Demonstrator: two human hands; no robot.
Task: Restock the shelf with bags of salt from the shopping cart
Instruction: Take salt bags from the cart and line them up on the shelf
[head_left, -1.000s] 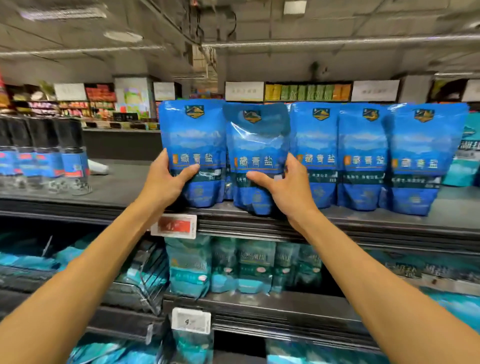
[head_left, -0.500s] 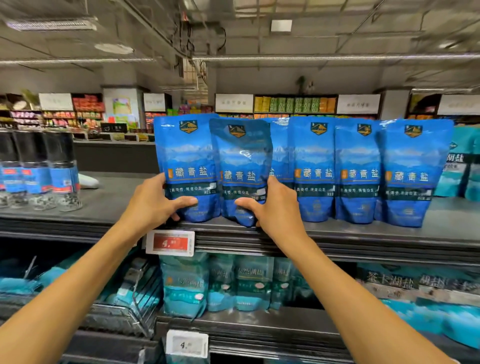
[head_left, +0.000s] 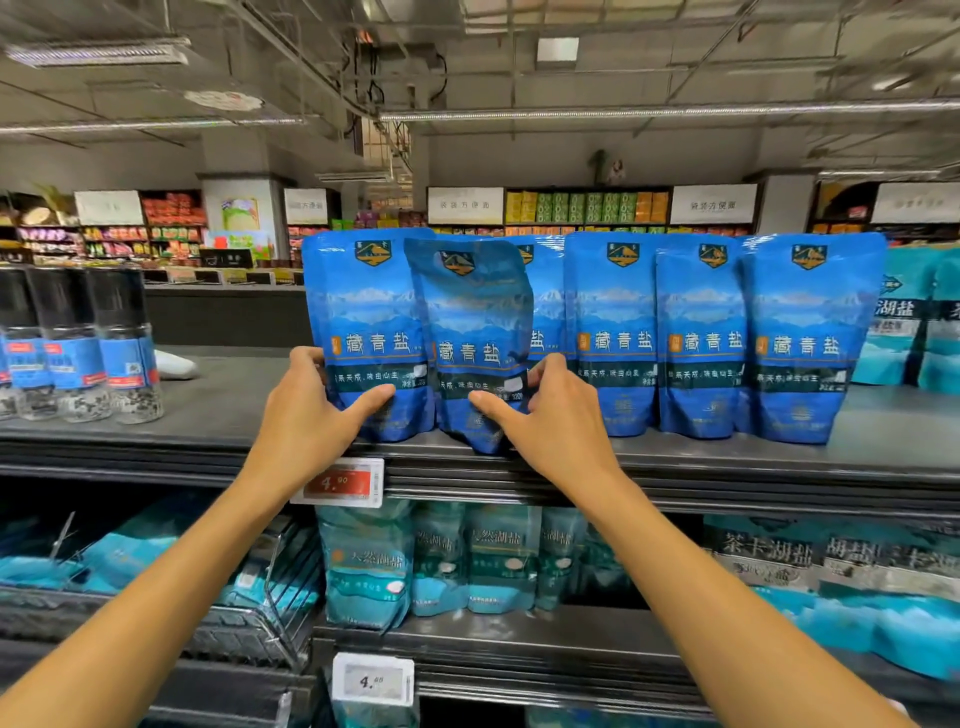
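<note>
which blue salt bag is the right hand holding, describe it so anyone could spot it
On the top shelf stands a row of blue salt bags. The right hand grips the second bag from the left. Unlike its neighbours, it tilts, sits forward and looks darker and crumpled.

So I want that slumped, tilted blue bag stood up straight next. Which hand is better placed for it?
The right hand: it already grips the tilted bag at its lower edge. The left hand holds the upright leftmost bag.
</note>
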